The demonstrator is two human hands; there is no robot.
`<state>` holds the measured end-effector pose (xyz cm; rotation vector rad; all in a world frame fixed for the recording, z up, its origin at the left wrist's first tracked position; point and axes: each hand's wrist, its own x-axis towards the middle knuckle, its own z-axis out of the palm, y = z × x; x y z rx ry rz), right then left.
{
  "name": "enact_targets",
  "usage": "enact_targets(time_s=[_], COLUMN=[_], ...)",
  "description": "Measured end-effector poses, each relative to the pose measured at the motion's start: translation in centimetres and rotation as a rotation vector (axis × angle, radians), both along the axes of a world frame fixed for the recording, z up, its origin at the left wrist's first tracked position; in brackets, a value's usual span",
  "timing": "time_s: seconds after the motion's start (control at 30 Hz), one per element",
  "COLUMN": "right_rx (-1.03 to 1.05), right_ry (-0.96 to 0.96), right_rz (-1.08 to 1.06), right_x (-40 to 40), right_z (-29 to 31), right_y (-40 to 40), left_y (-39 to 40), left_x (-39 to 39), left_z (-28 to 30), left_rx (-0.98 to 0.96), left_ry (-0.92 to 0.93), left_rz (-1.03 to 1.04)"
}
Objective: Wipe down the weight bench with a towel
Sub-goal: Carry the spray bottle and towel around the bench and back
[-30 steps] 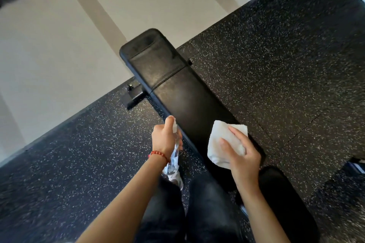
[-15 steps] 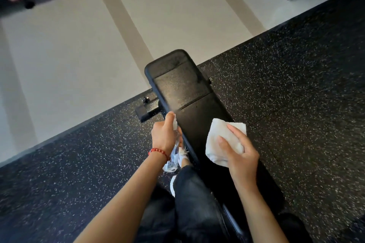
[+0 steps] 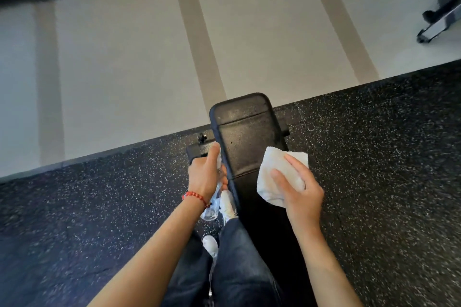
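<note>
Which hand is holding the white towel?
The right hand grips the white towel over the black bench. The left hand, with the red bracelet, holds a clear bottle instead.

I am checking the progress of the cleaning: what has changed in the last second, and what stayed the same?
Mostly the view changed: the weight bench now points straight ahead instead of slanting left, as the person turned to face along it. Nothing was taken or released. The left hand still grips the clear spray bottle, and the right hand still holds the white towel above the pad.

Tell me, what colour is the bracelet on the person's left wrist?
Red: a string of small red beads, the bracelet shows clearly in the head view.
</note>
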<state>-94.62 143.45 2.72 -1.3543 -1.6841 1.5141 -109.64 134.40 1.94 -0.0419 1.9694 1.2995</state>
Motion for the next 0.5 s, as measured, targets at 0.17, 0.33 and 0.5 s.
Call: enact_targets(time_s=[0.17,0.33,0.5], right_rx=[0.014,-0.02,-0.052], right_ry=[-0.012,-0.025,-0.036], right_rz=[0.112,0.237,0.364], right_x=[-3.9,-9.1,-15.5], right_z=[0.2,0.6,1.3], right_y=[0.7,-0.9,-4.4], left_y=[-1.7,-5.0,-10.0], left_x=[-3.0,-6.8,-11.3], left_z=[0.1,0.3,0.4], left_rx=[-0.03,0.035,0.101], left_ry=[0.003,0.015,0.014], left_rz=[0.057,0.196,0.33])
